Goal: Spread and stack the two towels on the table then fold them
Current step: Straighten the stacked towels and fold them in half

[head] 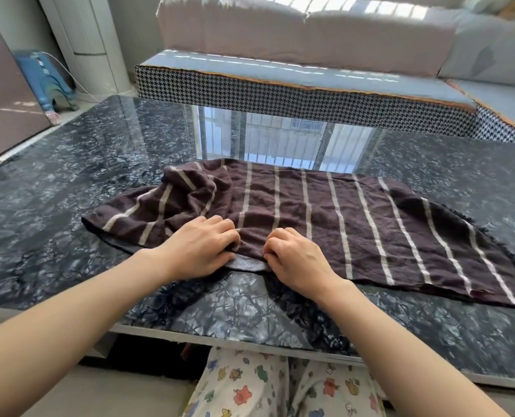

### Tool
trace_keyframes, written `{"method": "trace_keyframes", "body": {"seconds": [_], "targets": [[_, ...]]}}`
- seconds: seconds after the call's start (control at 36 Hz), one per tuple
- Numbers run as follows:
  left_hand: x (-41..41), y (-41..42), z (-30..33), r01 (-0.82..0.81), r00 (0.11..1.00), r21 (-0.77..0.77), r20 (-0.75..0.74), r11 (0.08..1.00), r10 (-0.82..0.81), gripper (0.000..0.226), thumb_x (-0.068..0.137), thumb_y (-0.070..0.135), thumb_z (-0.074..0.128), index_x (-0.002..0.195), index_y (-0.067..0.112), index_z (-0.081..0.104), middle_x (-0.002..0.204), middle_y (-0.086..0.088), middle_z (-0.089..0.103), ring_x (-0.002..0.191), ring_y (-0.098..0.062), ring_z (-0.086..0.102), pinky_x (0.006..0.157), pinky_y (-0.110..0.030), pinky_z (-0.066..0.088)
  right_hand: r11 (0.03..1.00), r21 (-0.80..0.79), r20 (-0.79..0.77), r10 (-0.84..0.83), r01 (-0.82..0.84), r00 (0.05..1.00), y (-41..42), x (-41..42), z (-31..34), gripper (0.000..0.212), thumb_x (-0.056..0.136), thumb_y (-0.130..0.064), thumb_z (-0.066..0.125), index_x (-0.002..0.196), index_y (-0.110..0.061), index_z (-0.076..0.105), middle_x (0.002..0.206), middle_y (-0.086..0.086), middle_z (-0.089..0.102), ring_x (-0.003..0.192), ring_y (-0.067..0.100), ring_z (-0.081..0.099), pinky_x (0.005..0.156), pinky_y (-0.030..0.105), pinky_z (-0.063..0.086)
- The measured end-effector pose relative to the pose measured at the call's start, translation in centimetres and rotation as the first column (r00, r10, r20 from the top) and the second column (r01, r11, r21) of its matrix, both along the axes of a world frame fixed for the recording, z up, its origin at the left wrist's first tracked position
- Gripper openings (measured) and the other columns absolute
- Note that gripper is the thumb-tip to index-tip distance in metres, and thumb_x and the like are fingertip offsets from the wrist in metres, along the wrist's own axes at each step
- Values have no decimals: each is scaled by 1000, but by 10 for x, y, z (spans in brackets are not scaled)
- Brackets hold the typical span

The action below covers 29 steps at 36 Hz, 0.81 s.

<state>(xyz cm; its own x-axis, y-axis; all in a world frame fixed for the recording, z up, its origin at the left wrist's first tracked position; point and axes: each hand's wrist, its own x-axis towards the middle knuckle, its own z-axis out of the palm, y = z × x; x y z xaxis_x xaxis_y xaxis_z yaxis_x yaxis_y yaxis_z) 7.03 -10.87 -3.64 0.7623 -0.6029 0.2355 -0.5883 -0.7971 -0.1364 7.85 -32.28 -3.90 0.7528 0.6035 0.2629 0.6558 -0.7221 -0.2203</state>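
Both grips, left hand (200, 248) and right hand (295, 258), pinching near edge of striped towel (325, 224) on surface (69, 164); spreading step, bunched left end needs pulling flat next.

The striped towel (325, 224) is running off the right edge; its bunched left end is hiding any second towel, and curled fingertips (235, 239) are sinking into folds.

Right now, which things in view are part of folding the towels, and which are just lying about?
Part of the job: striped brown towel, table, left hand, right hand, both gripping the towel's near edge.
Lying about: sofa, blue stool.
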Motion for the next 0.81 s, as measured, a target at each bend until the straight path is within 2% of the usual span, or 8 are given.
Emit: {"method": "trace_keyframes", "body": {"seconds": [0.11, 0.25, 0.31, 0.42, 0.5, 0.64, 0.72, 0.81], "targets": [[1, -7, 0, -61, 995, 30, 75, 998, 58, 33, 78, 42, 40, 76, 19, 63, 79, 1, 62, 69, -21, 60, 59, -31, 48, 995, 65, -125, -62, 70, 990, 0, 4, 5, 17, 92, -21, 48, 95, -12, 62, 108, -3, 58, 106, 14, 50, 84, 28, 41], [2, -11, -1, -34, 984, 91, 175, 995, 18, 24, 78, 26, 42, 67, 17, 62, 76, 1, 59, 69, -22, 58, 67, -33, 36, 996, 57, -151, -58, 67, 987, 2, 4, 7, 16, 91, -21, 47, 94, -11, 59, 106, -2, 56, 100, 15, 51, 82, 29, 42], [1, -12, 2, -19, 979, 44, 202, 999, 10, 20, 77, 21, 44, 68, 15, 62, 79, 0, 61, 71, -23, 59, 71, -34, 35, 989, 110, -186, -75, 97, 980, 3, 4, 8, 14, 91, -21, 46, 93, -11, 56, 101, -3, 54, 92, 15, 53, 79, 32, 44], [-5, -13, 11, 45, 961, -206, 277, 977, 14, 11, 78, 17, 52, 75, 13, 62, 90, 0, 65, 81, -21, 62, 80, -34, 40, 971, 200, -278, -73, 133, 958, 2, 7, 9, 11, 92, -20, 46, 90, -15, 56, 93, -11, 47, 83, 9, 49, 82, 33, 45], [-12, -13, 17, 158, 945, -167, 312, 973, -100, 10, 79, 12, 54, 74, 13, 62, 87, 1, 66, 79, -19, 61, 82, -34, 41, 968, 224, -339, -29, 110, 940, -1, 8, 9, 8, 91, -18, 49, 84, -20, 54, 92, -10, 48, 85, 9, 50, 87, 33, 45], [-22, -8, 10, 238, 959, 46, 146, 970, -242, 19, 80, 11, 44, 77, 13, 62, 74, 1, 61, 66, -21, 57, 74, -31, 38, 972, 229, -370, 33, 57, 928, -5, 7, 6, 8, 88, -15, 55, 84, -13, 61, 99, -4, 56, 91, 10, 54, 89, 32, 46], [-19, -6, 4, 204, 978, 73, 36, 976, -207, 18, 86, 19, 44, 83, 17, 62, 77, 4, 60, 70, -19, 57, 74, -30, 40, 962, 271, -331, 58, 37, 942, -9, 5, 2, 8, 87, -13, 59, 85, -9, 65, 101, -3, 59, 95, 10, 55, 90, 30, 46], [-16, -5, 3, 180, 984, 66, -18, 981, -179, 14, 88, 27, 48, 86, 20, 60, 79, 6, 59, 72, -17, 56, 71, -31, 45, 934, 343, -225, -17, 96, 974, -21, 6, -1, 7, 86, -9, 58, 86, -9, 66, 98, 1, 62, 94, 16, 58, 87, 33, 47]]}}
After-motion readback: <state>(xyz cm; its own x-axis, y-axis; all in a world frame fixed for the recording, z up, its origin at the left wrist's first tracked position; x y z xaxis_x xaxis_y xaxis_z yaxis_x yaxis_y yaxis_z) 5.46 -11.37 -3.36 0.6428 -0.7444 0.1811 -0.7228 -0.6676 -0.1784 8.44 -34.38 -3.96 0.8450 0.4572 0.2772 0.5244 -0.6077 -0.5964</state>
